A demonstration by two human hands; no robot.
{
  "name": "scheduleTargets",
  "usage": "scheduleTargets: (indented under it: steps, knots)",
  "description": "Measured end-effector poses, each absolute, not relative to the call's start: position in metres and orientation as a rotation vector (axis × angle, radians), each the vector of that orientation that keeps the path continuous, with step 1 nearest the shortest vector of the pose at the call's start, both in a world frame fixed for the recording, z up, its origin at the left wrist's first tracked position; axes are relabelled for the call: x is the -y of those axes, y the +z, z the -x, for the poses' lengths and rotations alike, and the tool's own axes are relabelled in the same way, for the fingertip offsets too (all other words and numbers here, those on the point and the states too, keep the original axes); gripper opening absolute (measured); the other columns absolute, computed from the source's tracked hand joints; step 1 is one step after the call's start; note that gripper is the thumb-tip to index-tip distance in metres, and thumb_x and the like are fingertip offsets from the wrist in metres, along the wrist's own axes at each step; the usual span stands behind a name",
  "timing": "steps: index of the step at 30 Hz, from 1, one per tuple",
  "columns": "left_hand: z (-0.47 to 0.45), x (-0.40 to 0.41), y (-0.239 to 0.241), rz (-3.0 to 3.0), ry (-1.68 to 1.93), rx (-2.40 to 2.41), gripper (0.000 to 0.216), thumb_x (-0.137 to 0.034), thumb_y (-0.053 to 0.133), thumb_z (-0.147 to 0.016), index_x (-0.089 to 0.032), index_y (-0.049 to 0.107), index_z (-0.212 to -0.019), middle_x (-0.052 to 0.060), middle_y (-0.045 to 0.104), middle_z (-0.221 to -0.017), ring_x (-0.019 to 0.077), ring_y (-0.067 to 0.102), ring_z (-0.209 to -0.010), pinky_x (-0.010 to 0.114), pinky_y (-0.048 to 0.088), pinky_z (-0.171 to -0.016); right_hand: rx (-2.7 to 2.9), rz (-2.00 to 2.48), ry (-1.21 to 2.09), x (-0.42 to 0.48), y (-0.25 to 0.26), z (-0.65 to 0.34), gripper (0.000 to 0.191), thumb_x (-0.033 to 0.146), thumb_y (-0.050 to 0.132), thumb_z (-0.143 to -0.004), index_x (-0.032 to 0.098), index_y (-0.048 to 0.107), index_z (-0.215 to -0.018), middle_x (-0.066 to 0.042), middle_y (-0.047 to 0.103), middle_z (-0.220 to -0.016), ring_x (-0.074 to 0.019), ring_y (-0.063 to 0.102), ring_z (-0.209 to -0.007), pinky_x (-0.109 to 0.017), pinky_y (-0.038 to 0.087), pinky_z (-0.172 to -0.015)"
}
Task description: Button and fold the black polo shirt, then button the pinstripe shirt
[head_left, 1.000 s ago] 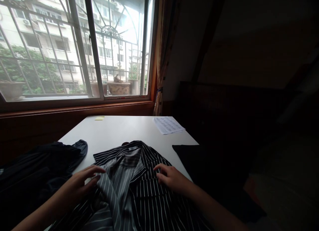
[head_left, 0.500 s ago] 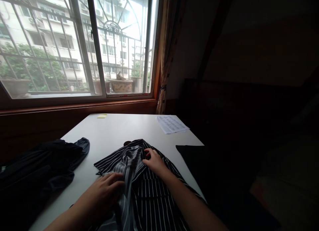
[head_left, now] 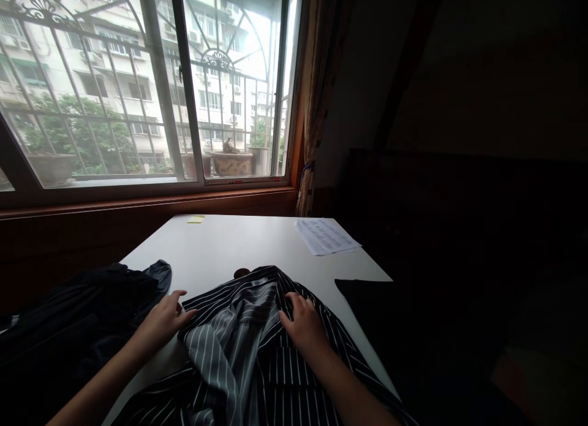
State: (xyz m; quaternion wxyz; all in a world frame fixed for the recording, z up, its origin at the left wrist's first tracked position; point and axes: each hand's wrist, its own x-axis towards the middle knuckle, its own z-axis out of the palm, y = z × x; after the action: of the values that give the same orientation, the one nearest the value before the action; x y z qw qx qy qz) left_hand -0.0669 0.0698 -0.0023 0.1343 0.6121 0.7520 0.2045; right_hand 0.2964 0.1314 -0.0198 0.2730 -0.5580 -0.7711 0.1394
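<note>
Lying rumpled across the near half of the white rectangular table (head_left: 239, 242), collar toward the window, the black shirt with thin white stripes (head_left: 257, 365) could bunch or slide since neither hand clamps it; the dark heap of soft clothing (head_left: 68, 328) just beside its left edge might get caught up with it, the flat black cloth (head_left: 367, 297) sits close on the right, and a wide sweep could push the printed white paper sheet (head_left: 326, 236) off the far corner; left hand (head_left: 165, 319) splayed flat at the shirt's left edge, right hand (head_left: 303, 325) flat below the collar, fingers loosely apart; the small dark round thing (head_left: 241, 273) touching the collar could get knocked
</note>
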Motion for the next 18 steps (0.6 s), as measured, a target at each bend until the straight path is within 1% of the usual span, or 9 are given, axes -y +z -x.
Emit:
scheduleTargets:
  steps: [2, 3, 6, 9, 11, 14, 16, 18]
  knots:
    - [0.065, -0.081, -0.004, -1.75, 0.585, -2.135, 0.068, -0.054, 0.054, -0.078, -0.008, 0.051, -0.128, 0.014, 0.068, -0.097, 0.0302, 0.067, -0.092, 0.035, 0.051, -0.076, 2.091, 1.517, 0.357, -0.129, -0.019, -0.295, 0.038, 0.031, 0.058, -0.086, 0.02, 0.058, -0.123, -0.011, 0.065, -0.116, -0.0295, 0.055, -0.111, -0.039, 0.043, -0.098]
    - [0.064, -0.087, -0.005, -1.732, 0.566, -2.104, 0.065, -0.053, 0.055, -0.077, -0.009, 0.054, -0.124, 0.013, 0.068, -0.094, 0.0295, 0.067, -0.089, 0.035, 0.051, -0.074, 2.096, 1.529, 0.343, -0.128, -0.019, -0.295, 0.04, 0.032, 0.058, -0.087, 0.02, 0.057, -0.125, -0.011, 0.066, -0.117, -0.0294, 0.055, -0.111, -0.039, 0.042, -0.098]
    - [0.065, -0.101, -0.004, -1.715, 0.491, -2.039, 0.047, -0.048, 0.06, -0.071, -0.013, 0.065, -0.101, 0.011, 0.068, -0.088, 0.0278, 0.066, -0.083, 0.033, 0.049, -0.072, 2.096, 1.551, 0.275, -0.125, -0.017, -0.294, 0.041, 0.03, 0.058, -0.087, 0.019, 0.057, -0.127, -0.011, 0.066, -0.117, -0.0282, 0.056, -0.109, -0.038, 0.043, -0.097]
    - [0.066, -0.107, -0.002, -1.742, 0.561, -2.009, 0.033, -0.047, 0.064, -0.066, -0.016, 0.066, -0.08, 0.01, 0.066, -0.091, 0.0268, 0.063, -0.085, 0.034, 0.048, -0.074, 2.078, 1.567, 0.214, -0.123, -0.017, -0.293, 0.039, 0.028, 0.058, -0.087, 0.02, 0.06, -0.125, -0.01, 0.065, -0.115, -0.0273, 0.057, -0.107, -0.038, 0.044, -0.095]
    - [0.064, -0.108, 0.005, -1.653, 0.67, -1.925, 0.035, -0.051, 0.067, -0.066, -0.017, 0.065, -0.078, 0.008, 0.064, -0.087, 0.025, 0.062, -0.081, 0.033, 0.048, -0.069, 2.066, 1.574, 0.201, -0.123, -0.018, -0.293, 0.039, 0.028, 0.059, -0.086, 0.021, 0.06, -0.124, -0.01, 0.064, -0.115, -0.0271, 0.058, -0.105, -0.038, 0.046, -0.092]
    - [0.053, -0.106, 0.026, -1.34, 0.831, -1.719, 0.043, -0.056, 0.071, -0.067, -0.018, 0.059, -0.081, 0.001, 0.059, -0.07, 0.019, 0.058, -0.065, 0.027, 0.042, -0.055, 2.051, 1.545, 0.203, -0.124, -0.021, -0.292, 0.038, 0.026, 0.06, -0.085, 0.022, 0.06, -0.123, -0.01, 0.061, -0.115, -0.0265, 0.058, -0.103, -0.038, 0.047, -0.091]
    - [0.04, -0.104, 0.047, -1.173, 0.975, -1.533, 0.042, -0.051, 0.077, -0.068, -0.017, 0.056, -0.082, -0.002, 0.057, -0.068, 0.0144, 0.056, -0.062, 0.023, 0.039, -0.054, 2.039, 1.511, 0.212, -0.125, -0.023, -0.292, 0.038, 0.025, 0.06, -0.084, 0.022, 0.06, -0.122, -0.01, 0.06, -0.115, -0.0264, 0.058, -0.104, -0.038, 0.048, -0.092]
    - [0.022, -0.104, 0.066, -1.088, 1.095, -1.321, 0.039, -0.045, 0.078, -0.072, -0.016, 0.058, -0.088, 0.0, 0.061, -0.074, 0.0136, 0.058, -0.065, 0.023, 0.043, -0.057, 2.024, 1.48, 0.226, -0.126, -0.024, -0.293, 0.038, 0.024, 0.061, -0.083, 0.021, 0.059, -0.121, -0.01, 0.059, -0.114, -0.026, 0.058, -0.104, -0.039, 0.048, -0.094]
